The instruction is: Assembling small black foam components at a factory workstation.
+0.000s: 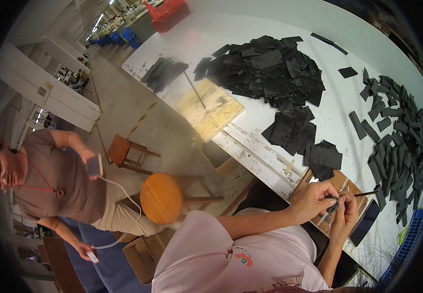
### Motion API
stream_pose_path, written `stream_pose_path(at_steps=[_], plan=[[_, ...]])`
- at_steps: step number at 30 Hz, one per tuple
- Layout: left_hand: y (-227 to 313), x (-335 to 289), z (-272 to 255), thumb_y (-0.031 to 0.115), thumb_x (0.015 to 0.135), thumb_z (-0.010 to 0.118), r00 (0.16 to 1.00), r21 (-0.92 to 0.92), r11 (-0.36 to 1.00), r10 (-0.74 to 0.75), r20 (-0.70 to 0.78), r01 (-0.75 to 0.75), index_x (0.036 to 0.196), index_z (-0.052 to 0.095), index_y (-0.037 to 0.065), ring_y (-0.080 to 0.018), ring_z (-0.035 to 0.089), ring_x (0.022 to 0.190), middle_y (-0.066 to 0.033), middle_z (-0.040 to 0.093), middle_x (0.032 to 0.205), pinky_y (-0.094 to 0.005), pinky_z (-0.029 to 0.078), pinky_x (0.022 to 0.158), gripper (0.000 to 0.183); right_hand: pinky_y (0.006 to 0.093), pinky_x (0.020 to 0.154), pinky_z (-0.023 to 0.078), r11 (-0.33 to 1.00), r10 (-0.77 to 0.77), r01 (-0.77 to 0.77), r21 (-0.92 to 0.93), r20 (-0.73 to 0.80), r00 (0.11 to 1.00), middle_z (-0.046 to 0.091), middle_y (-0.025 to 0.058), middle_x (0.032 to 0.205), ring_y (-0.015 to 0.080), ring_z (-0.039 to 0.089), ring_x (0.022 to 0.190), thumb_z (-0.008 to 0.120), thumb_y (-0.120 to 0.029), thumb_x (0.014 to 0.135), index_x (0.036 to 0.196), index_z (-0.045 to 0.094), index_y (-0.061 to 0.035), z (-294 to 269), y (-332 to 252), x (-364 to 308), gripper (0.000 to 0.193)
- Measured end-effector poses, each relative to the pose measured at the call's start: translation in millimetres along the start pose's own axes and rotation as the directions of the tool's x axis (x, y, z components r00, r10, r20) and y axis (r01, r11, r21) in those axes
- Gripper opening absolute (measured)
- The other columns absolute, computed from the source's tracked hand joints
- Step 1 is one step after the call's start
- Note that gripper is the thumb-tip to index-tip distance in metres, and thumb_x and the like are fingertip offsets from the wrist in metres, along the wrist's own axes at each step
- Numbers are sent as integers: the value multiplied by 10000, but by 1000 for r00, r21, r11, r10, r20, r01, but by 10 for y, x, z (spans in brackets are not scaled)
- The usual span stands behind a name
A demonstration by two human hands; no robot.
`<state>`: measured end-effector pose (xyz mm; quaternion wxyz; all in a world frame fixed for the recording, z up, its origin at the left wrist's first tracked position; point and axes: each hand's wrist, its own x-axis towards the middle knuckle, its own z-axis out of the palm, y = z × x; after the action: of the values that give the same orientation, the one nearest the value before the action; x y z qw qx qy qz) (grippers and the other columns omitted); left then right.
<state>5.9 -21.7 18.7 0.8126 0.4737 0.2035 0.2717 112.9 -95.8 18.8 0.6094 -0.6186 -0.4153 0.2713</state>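
Observation:
Both my hands meet above a brown wooden board (pixel 297 194) at the table's near edge. My left hand (pixel 313 199) is closed, its thumb and fingers pinching a small dark fabric piece (pixel 333 205). My right hand (pixel 346 215) pinches the same piece from the right, so the fingertips nearly touch. Much of the piece is hidden by the fingers. A thin dark rod (pixel 366 194) sticks out just past my right hand. Close beyond the board lies a small stack of black fabric rectangles (pixel 325 157).
A large heap of black fabric pieces (pixel 270 68) covers the table's middle; narrower folded strips (pixel 399 151) spread along the right. A thin upright rod stands on a pale wooden block (pixel 210 110). Left are a round stool (pixel 161 198) and a person (pixel 65 180) holding a corded device.

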Motion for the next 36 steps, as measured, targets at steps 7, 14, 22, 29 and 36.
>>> stream_pose_path(at_steps=[7, 14, 22, 29, 36], plan=[[-6, -5, -8, -7, 793, 486, 999, 51, 998, 27, 20, -28, 864, 495, -5, -11, 449, 623, -11, 534, 785, -158, 384, 497, 72, 205, 652, 359, 999, 28, -29, -42, -19, 999, 496, 63, 812, 101, 451, 724, 489, -95, 818, 776, 456, -3, -16, -26, -15, 106], [77, -61, -31, 12, 769, 532, 992, 94, 990, -95, -79, 102, 889, 526, 21, -61, 514, 685, -54, 548, 897, -167, 413, 499, 120, 268, 677, 391, 985, -64, 63, -159, -2, 998, 500, 109, 777, 209, 494, 739, 506, 24, 717, 746, 484, 1, -15, -94, -55, 43], [89, -15, -144, 17, 762, 541, 992, -87, 989, -121, -20, 118, 779, 473, -1, -59, 454, 473, -74, 521, 675, -146, 327, 370, 72, 347, 636, 363, 982, -169, 163, -91, -69, 983, 428, 107, 760, 271, 447, 722, 537, -120, 742, 704, 472, -30, 24, 9, -72, 118], [5, -46, -151, 178, 632, 568, 1000, 361, 932, -16, -18, 22, 806, 354, 63, -108, 408, 580, -4, 389, 675, -199, 308, 562, 299, 324, 629, 365, 970, -111, 125, 210, -77, 991, 439, 96, 733, 247, 458, 710, 513, -143, 773, 712, 458, -30, -91, 28, -127, 139], [20, 95, 20, 279, 853, 414, 892, -728, 528, -356, 278, 438, 837, 445, 107, -76, 314, 256, -15, 404, 454, -195, 274, 274, 176, 328, 595, 356, 957, -116, 148, 249, -140, 983, 440, 84, 686, 233, 456, 676, 521, -157, 782, 698, 440, -23, -107, 152, -139, 177]])
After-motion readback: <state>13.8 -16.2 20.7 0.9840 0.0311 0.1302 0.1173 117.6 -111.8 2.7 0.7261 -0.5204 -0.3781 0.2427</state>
